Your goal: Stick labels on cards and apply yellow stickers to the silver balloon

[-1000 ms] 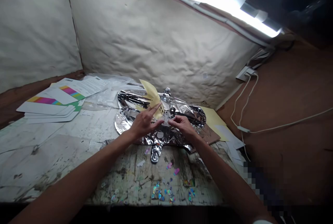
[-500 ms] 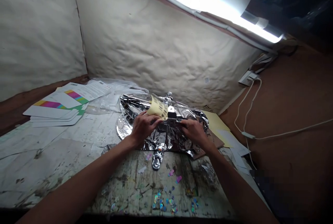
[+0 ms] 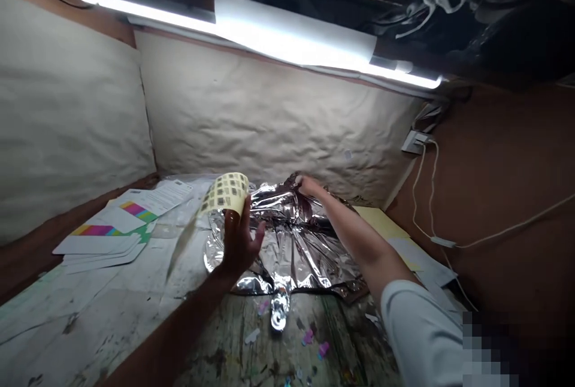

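Head view, items: our left hand [image 3: 238, 243] grips a curled cream sticker sheet with dark printed squares [image 3: 224, 192] above the left of a crumpled silver foil balloon [image 3: 291, 249], which lies on a paint-stained white worktable [image 3: 90, 315]. Our right hand [image 3: 309, 184] pinches the balloon's far edge, a narrow grip that holds the foil taut.

sticker sheet [image 3: 224, 193]: cream, curled, raised | foil balloon [image 3: 291, 243]: silver, crumpled, flat

Small craft workshop: a worn, paint-flecked table [image 3: 103, 309] carrying a silver foil balloon [image 3: 291, 249] and printed cards with colour bands [image 3: 101, 237], set against cream paper-lined walls [image 3: 269, 129], lit by a bare fluorescent tube [image 3: 291, 39], with a wall socket [image 3: 414, 142] and trailing white cables [image 3: 424, 195]
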A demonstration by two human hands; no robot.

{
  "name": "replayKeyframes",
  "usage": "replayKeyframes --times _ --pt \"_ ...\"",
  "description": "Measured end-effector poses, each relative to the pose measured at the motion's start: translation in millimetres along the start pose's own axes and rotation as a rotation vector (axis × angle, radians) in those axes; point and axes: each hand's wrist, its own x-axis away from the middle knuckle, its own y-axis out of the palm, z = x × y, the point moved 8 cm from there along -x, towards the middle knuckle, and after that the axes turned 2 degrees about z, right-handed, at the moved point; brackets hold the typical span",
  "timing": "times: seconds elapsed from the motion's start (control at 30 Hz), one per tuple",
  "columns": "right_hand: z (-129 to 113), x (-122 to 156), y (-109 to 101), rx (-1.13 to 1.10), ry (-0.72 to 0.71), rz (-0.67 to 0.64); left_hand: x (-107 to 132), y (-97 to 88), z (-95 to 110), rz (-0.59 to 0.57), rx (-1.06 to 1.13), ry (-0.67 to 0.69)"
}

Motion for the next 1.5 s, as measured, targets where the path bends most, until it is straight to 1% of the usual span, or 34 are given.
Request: replayKeyframes --times 0.07,0.13,0.23,0.3,0.37,0.4,0.47,0.53,0.57,0.63,0.67,0.7,0.73,0.8,0.83,0.87,0.9,0.93,1.03,1.13,1.17,1.2,1.23,1.3,1.33,1.4,1.47,1.5 --pt "8.3 2.0 9.2 0.019 0.064 0.04 6.1 12.3 -3.0 -0.059 -0.074 -0.015" --pt "18.3 9.0 16.6 0.027 0.13 0.081 10.2 17.9 -6.7 -0.08 -0.132 -0.037" --pt "24.2 23.0 20.2 0.003 0.18 0.173 12.1 19.2 -10.4 -0.091 -0.151 -0.056" --pt "17.3 31.9 21.5 -0.05 0.156 0.241 10.6 17.6 -12.5 -0.095 -0.106 -0.084" --pt "3.2 39.7 29.2 -0.135 0.081 0.253 7.4 13.5 -16.0 -0.075 -0.01 -0.15" --pt "-4.8 43.3 36.2 -0.185 0.033 0.226 5.4 11.1 -17.5 -0.057 0.063 -0.188" --pt "-18.6 50.6 52.7 -0.291 -0.056 0.124 1.6 7.3 -19.1 -0.023 0.249 -0.249" --pt "-25.0 58.0 62.6 -0.398 -0.103 0.042 -1.1 7.2 -20.9 -0.015 0.466 -0.314" --pt "-25.3 61.4 62.4 -0.454 -0.109 0.029 -1.5 9.0 -22.9 -0.022 0.571 -0.361" --pt "-22.9 69.4 53.3 -0.549 -0.102 0.05 0.5 16.1 -29.0 -0.051 0.733 -0.48" --pt "-22.4 74.9 48.6 -0.609 -0.095 0.043 2.6 20.4 -32.7 -0.066 0.785 -0.54" --pt "-23.1 81.8 46.7 -0.705 -0.078 -0.001 5.1 25.0 -36.4 -0.079 0.819 -0.592" --pt "-25.8 90.7 48.8 -0.841 -0.048 -0.087 8.0 30.0 -39.8 -0.094 0.846 -0.634" --pt "-37.1 114.4 59.7 -1.187 0.041 -0.306 14.5 42.0 -44.6 -0.145 0.901 -0.689" --pt "-43.3 126.8 64.6 -1.363 0.094 -0.379 18.1 48.5 -45.9 -0.183 0.924 -0.705" --pt "-47.6 137.1 67.8 -1.513 0.14 -0.399 21.5 54.4 -46.6 -0.219 0.938 -0.713" --pt "-49.5 144.8 69.4 -1.619 0.171 -0.366 24.6 58.7 -47.4 -0.241 0.94 -0.716" --pt "-49.3 150.0 70.2 -1.701 0.19 -0.308 27.0 61.2 -48.3 -0.246 0.932 -0.717" --pt "-41.9 155.3 70.9 -1.821 0.216 -0.112 32.0 61.1 -51.0 -0.179 0.939 -0.767" --pt "-30.8 151.0 68.5 -1.807 0.206 0.046 36.6 60.1 -52.4 -0.058 1.113 -0.916" --pt "-27.7 149.1 67.9 -1.788 0.2 0.079 38.8 62.4 -52.2 -0.049 1.178 -0.979" --pt "-25.2 147.4 67.2 -1.762 0.19 0.102 41.6 66.3 -51.5 -0.075 1.223 -1.042" --pt "-23.2 146.1 66.1 -1.722 0.176 0.121 44.9 71.2 -50.4 -0.133 1.242 -1.101" --pt "-21.0 145.5 61.1 -1.582 0.131 0.156 52.4 80.4 -48.3 -0.281 1.226 -1.184" --pt "-20.6 146.5 56.1 -1.476 0.101 0.187 55.6 83.3 -47.9 -0.335 1.209 -1.205" --pt "-22.7 152.2 40.7 -1.185 0.031 0.28 58.8 85.3 -47.6 -0.365 1.195 -1.214" --pt "-33.2 161.4 23.8 -0.872 -0.053 0.351 60.4 85.4 -44.8 -0.391 1.179 -1.191" --pt "-41.3 165.9 18.5 -0.753 -0.094 0.349 61.6 85.3 -42.8 -0.416 1.156 -1.179"
